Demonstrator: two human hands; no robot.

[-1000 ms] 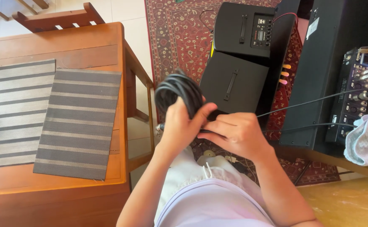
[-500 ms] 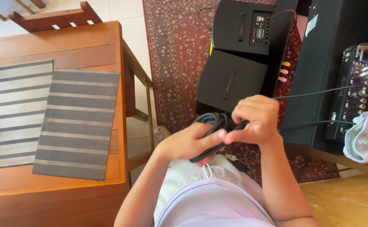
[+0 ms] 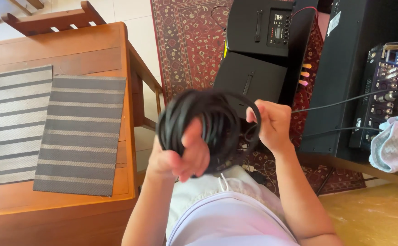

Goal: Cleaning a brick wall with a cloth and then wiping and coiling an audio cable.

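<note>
Fingers (image 3: pixel 194 150) of both hands grip coiled black cable (image 3: pixel 212 118).

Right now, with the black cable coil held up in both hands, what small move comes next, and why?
Probably lay one more loop onto the coil of black cable. The left hand grips the bundle, the right hand pinches a strand at its edge, and a thin black cable runs taut from there toward the black audio mixer, so slack remains.
</note>
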